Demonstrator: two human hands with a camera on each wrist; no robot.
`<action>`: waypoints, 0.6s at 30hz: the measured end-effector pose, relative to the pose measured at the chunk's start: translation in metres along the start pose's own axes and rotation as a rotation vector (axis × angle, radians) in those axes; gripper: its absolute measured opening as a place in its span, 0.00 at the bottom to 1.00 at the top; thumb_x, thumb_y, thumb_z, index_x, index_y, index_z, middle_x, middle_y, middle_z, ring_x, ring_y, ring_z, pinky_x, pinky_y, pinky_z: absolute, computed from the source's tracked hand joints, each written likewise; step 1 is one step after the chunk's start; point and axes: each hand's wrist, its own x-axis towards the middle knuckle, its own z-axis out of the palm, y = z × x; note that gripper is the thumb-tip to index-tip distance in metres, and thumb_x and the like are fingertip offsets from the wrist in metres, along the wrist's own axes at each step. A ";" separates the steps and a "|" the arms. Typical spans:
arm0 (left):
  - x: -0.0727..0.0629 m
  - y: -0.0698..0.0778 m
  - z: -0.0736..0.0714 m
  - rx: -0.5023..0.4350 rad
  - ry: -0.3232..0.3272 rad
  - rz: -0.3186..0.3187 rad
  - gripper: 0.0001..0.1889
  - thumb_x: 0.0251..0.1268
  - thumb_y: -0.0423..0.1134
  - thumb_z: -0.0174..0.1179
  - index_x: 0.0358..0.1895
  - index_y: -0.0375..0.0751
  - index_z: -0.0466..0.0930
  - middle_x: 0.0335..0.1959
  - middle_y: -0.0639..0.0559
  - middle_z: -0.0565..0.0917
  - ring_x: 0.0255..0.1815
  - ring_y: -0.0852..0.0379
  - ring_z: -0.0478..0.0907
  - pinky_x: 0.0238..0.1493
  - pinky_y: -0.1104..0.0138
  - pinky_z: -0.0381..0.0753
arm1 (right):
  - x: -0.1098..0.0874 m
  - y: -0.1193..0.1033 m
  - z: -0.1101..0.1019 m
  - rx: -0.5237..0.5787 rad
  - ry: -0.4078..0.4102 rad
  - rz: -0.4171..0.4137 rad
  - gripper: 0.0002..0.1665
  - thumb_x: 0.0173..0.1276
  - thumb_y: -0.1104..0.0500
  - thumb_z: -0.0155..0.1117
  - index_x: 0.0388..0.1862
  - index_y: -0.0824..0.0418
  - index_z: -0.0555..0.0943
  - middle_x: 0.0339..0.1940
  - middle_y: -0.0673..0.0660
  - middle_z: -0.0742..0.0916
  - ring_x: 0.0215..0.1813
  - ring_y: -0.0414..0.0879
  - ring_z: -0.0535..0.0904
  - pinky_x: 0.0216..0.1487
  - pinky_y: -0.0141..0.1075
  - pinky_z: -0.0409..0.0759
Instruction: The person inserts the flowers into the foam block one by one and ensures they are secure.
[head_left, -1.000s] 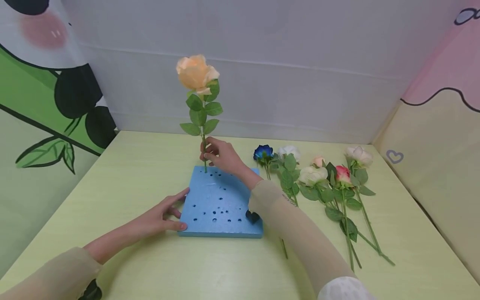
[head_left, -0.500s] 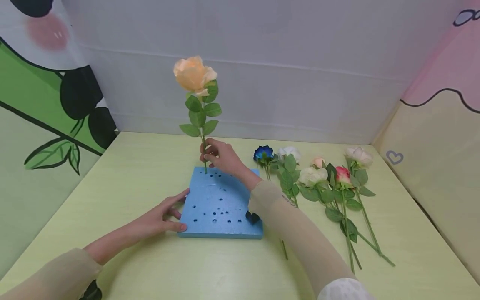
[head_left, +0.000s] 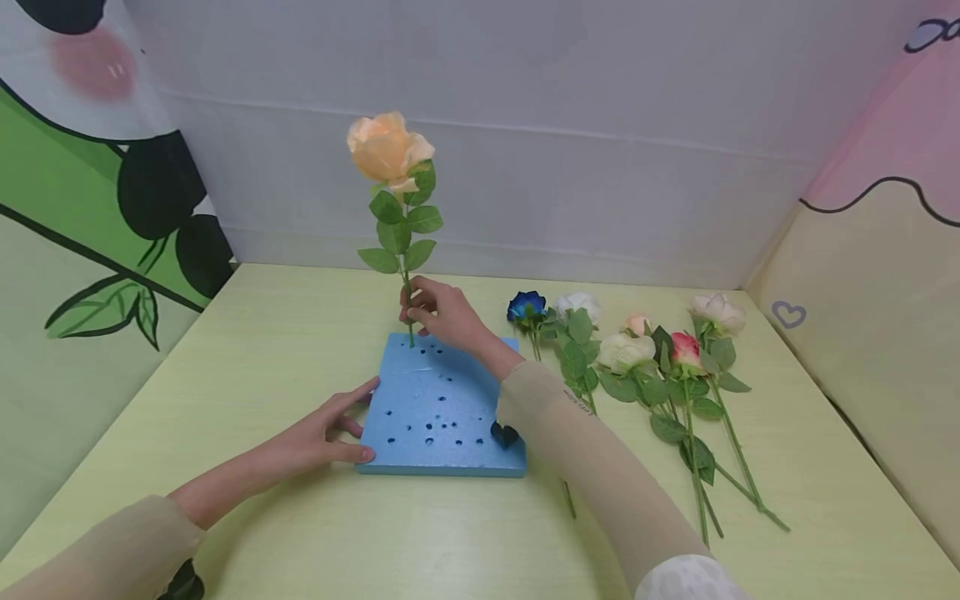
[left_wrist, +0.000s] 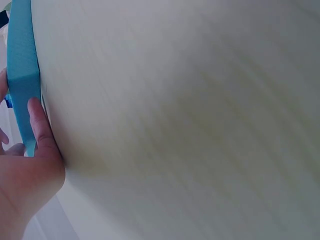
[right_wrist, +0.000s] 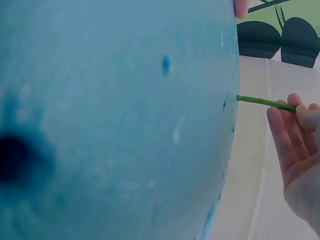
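A peach rose (head_left: 390,150) stands nearly upright over the far left part of a blue foam board (head_left: 420,400). My right hand (head_left: 442,312) pinches its green stem low down, between thumb and fingers. In the right wrist view the stem's lower end (right_wrist: 240,98) meets the board's surface; how deep it sits I cannot tell. My left hand (head_left: 326,437) rests on the table against the board's left side, fingers spread, the thumb on its near left corner. The left wrist view shows a finger (left_wrist: 40,125) lying along the board's edge (left_wrist: 25,85).
Several holes dot the board. To its right on the table lie a blue rose (head_left: 527,307), a white rose (head_left: 577,307), a cream rose (head_left: 626,352), a red-pink rose (head_left: 686,348) and a pale pink rose (head_left: 718,313), stems toward me. A grey-white backdrop (head_left: 525,167) rises behind the table.
The peach bloom has tipped very slightly left since one second ago. Both hands and the board keep their places.
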 end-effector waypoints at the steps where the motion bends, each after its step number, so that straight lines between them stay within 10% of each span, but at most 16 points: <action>1: 0.000 0.000 0.000 -0.001 -0.001 0.001 0.52 0.59 0.50 0.70 0.80 0.60 0.44 0.76 0.42 0.54 0.59 0.48 0.70 0.47 0.66 0.76 | 0.000 0.000 0.000 -0.003 0.000 0.001 0.07 0.76 0.63 0.54 0.49 0.58 0.76 0.45 0.61 0.89 0.48 0.48 0.87 0.39 0.33 0.86; 18: 0.003 0.000 0.002 -0.001 0.001 0.009 0.52 0.59 0.50 0.70 0.81 0.58 0.43 0.77 0.41 0.53 0.59 0.49 0.71 0.47 0.66 0.76 | -0.001 0.001 -0.001 0.009 -0.008 0.003 0.07 0.77 0.64 0.53 0.50 0.59 0.76 0.46 0.62 0.89 0.49 0.49 0.86 0.41 0.39 0.87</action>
